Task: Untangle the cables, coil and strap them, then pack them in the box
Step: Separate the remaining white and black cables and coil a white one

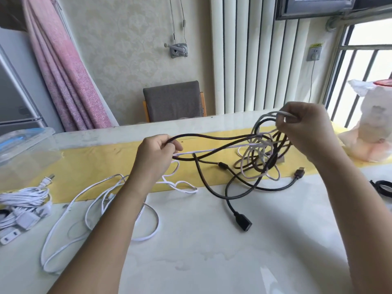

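Fingers [172, 146] of left hand [154, 157] and right hand [305, 129] pinched on cables [261, 150] over pale table [212, 255], radiator [244, 60] behind

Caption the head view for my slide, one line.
Left hand holds a black cable and a white cable; right hand pinches the top of the tangle over the table.

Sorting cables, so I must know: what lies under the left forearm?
The loose white cable loops on the table and runs beneath the left forearm; the stretch under it is covered.
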A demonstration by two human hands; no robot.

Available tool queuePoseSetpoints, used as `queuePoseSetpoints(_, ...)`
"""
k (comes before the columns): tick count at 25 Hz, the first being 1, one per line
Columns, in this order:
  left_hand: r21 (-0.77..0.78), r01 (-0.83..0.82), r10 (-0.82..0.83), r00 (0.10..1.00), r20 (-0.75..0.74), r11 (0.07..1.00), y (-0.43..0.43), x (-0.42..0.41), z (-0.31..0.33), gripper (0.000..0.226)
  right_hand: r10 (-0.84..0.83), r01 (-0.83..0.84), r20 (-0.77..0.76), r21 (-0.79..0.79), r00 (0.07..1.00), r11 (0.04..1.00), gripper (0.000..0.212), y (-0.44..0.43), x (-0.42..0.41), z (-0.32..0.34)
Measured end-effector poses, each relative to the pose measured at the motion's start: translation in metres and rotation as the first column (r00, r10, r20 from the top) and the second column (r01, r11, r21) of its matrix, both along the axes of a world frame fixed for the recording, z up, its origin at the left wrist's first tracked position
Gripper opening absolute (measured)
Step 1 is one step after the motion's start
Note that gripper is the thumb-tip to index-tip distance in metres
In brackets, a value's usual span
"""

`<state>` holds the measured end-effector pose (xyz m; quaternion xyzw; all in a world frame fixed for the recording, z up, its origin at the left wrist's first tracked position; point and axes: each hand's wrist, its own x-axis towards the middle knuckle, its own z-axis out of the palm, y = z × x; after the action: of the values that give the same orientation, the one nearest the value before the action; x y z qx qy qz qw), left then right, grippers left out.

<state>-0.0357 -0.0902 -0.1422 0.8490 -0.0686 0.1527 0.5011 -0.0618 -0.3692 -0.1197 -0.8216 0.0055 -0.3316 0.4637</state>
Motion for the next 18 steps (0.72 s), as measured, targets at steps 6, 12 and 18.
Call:
queuePoseSetpoints(6, -0.405, 0.396, -0.518, 0.815, -0.258, 0.824, 0.002, -0.011, 0.008, 0.031, 0.264, -0.232, -0.174, 0.185, 0.949, 0.955, 0.024, -0.003, 0.009, -0.010)
queuePoseSetpoints(12, -0.062, -0.018, 0.023, 0.997, 0.076, 0.998, 0.019, 0.000, 0.004, 0.017, 0.383, -0.344, -0.088, 0.294, 0.919, 0.892, 0.025, -0.001, 0.005, -0.005)
queuePoseSetpoints(18, 0.149, 0.016, -0.030, 0.995, 0.093, 0.989, 0.026, 0.007, -0.003, 0.016, 0.270, -0.274, -0.527, 0.074, 0.806, 0.959, 0.068, -0.006, -0.005, -0.002)
